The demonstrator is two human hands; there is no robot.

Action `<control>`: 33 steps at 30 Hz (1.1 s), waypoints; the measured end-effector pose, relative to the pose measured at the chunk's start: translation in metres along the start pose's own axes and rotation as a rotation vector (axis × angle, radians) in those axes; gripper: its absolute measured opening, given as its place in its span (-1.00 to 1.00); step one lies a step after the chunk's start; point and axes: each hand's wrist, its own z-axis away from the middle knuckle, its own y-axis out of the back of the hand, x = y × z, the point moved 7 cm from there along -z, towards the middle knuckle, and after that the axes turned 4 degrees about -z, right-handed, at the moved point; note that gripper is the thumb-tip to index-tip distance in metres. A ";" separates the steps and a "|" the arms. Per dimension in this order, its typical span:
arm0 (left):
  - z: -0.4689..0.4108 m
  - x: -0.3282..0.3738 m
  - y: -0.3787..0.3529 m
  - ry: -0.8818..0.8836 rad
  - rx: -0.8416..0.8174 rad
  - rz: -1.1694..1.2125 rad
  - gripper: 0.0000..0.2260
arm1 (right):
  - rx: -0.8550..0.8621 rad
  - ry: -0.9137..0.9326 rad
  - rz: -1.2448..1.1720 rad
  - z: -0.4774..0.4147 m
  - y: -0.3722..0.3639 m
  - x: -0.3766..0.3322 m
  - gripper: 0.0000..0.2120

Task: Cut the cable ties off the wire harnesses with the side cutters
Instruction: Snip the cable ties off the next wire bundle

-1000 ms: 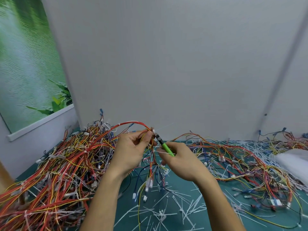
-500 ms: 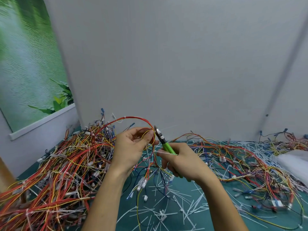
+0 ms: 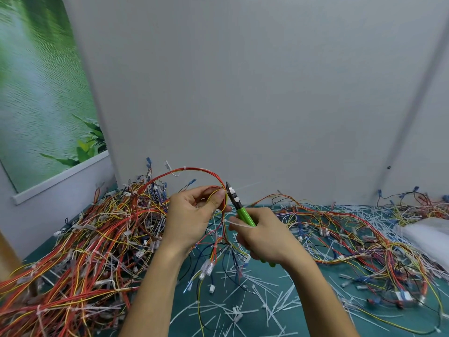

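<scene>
My left hand (image 3: 194,217) pinches a red, orange and yellow wire harness (image 3: 194,170) that arches up to the left and hangs down below my fingers. A white cable tie (image 3: 184,168) sits at the top of the arch. My right hand (image 3: 261,233) grips the green-handled side cutters (image 3: 237,203), whose dark jaws point up next to my left thumb, beside the harness. A loose white cable tie (image 3: 239,224) lies across my right fingers. Connectors (image 3: 206,267) dangle at the harness's lower end.
A big heap of tangled harnesses (image 3: 80,251) fills the left of the green mat (image 3: 303,295). More harnesses (image 3: 352,234) spread at right. Several cut white ties (image 3: 243,310) litter the mat. A white bag (image 3: 427,237) lies at far right. A grey wall stands close behind.
The harness arch has risen a little and the cutters' jaws have tipped more upright, closer to my left thumb. Both hands stayed near the same spot.
</scene>
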 end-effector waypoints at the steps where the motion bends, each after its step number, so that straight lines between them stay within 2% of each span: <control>1: 0.000 0.000 0.000 0.001 0.003 -0.005 -0.93 | 0.004 0.001 0.007 0.000 0.000 0.000 -0.71; 16: -0.001 0.000 0.001 -0.011 0.008 -0.021 -0.91 | 0.032 0.012 0.036 -0.001 -0.002 -0.003 -0.68; 20: -0.002 -0.002 0.002 -0.009 -0.001 -0.024 -0.90 | 0.004 0.043 0.056 0.000 -0.004 -0.005 -0.63; 23: -0.003 -0.002 0.000 -0.012 -0.013 -0.032 -0.89 | -0.012 0.058 0.093 0.001 -0.003 -0.008 -0.66; 33: -0.002 -0.002 0.000 -0.021 -0.008 -0.045 -0.93 | 0.016 -0.007 0.041 -0.001 -0.002 -0.001 -0.66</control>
